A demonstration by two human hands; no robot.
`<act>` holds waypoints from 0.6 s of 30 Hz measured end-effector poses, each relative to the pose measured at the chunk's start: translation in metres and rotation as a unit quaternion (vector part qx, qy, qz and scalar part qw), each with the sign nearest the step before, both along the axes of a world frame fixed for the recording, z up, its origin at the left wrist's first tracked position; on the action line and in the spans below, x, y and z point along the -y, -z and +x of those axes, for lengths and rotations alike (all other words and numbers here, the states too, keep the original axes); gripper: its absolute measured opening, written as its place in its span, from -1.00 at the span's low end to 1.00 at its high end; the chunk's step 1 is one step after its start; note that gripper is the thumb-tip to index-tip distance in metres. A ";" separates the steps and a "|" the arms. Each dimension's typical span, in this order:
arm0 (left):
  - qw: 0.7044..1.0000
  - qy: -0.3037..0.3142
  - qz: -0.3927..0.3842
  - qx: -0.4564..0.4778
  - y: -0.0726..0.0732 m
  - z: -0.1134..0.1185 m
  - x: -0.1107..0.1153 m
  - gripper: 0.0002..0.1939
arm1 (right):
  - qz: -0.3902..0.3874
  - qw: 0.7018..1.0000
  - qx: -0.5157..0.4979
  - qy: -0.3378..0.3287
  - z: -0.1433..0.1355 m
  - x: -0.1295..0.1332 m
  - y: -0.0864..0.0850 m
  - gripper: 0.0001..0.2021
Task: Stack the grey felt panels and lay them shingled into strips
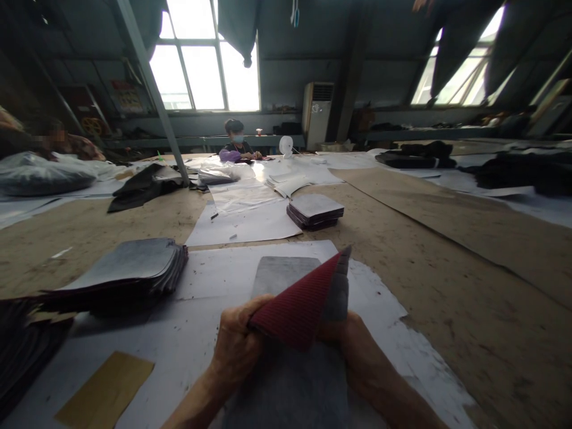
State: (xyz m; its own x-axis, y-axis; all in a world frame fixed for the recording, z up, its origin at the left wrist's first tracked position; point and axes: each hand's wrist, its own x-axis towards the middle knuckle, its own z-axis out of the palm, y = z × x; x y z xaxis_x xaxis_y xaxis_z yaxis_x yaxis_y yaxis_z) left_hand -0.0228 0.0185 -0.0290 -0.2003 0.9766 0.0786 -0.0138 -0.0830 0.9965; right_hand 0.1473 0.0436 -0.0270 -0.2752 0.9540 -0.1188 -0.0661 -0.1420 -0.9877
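My left hand (239, 333) is closed on a maroon ribbed fabric piece (299, 301), thumb on top at its left edge. The piece is folded over, so its maroon side faces up and its grey backing shows at the right. My right hand (346, 336) is closed around the grey right side of the same fabric; its fingertips are hidden beneath the fold. Under both hands lies a grey sheet (295, 387), and more grey material (281, 268) shows just beyond them. To the left is a stack of grey-topped fabric pieces (129, 262) with dark edges.
White paper (214, 280) covers the table under the work. A tan card (107, 387) lies at the lower left. A smaller fabric stack (315, 208) sits ahead. A slanted metal pole (154, 89) rises at the left. Across the table a masked person (236, 146) sits working.
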 end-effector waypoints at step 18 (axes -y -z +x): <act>0.951 0.042 -0.230 0.205 0.006 -0.001 -0.002 -0.68 | -0.119 0.991 0.037 0.044 0.003 -0.008 0.001 -0.64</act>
State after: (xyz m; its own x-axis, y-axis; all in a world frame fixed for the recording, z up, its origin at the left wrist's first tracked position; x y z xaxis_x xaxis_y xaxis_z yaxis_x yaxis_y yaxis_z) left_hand -0.0239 0.0203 -0.0351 -0.0429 0.9025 -0.4285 -0.3954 0.3786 0.8368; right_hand 0.1503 0.0519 -0.0285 -0.1743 0.9162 -0.3607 -0.0174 -0.3691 -0.9292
